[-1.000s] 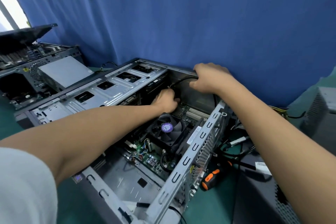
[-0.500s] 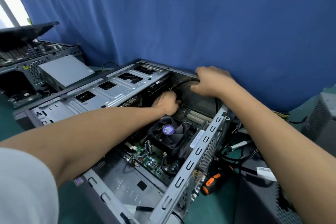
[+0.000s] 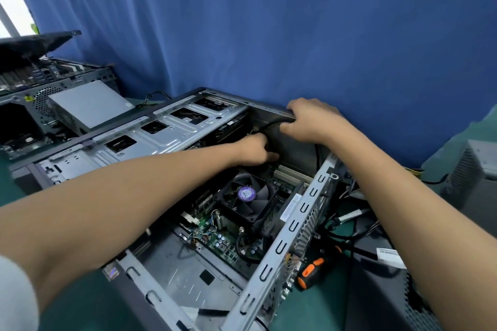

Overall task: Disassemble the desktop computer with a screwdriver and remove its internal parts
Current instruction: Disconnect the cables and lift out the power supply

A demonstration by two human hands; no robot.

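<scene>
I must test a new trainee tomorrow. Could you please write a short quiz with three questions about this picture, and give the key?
1. True or false: the right hand holds the screwdriver.
2. Where is the left hand? A: inside the case, beyond the fan. B: on the screwdriver. C: on the blue curtain.
3. Fill in: the round sticker on the fan is ____.

Key
1. False. The screwdriver lies outside the case; the right hand grips the case's far edge.
2. A.
3. Purple.
</scene>
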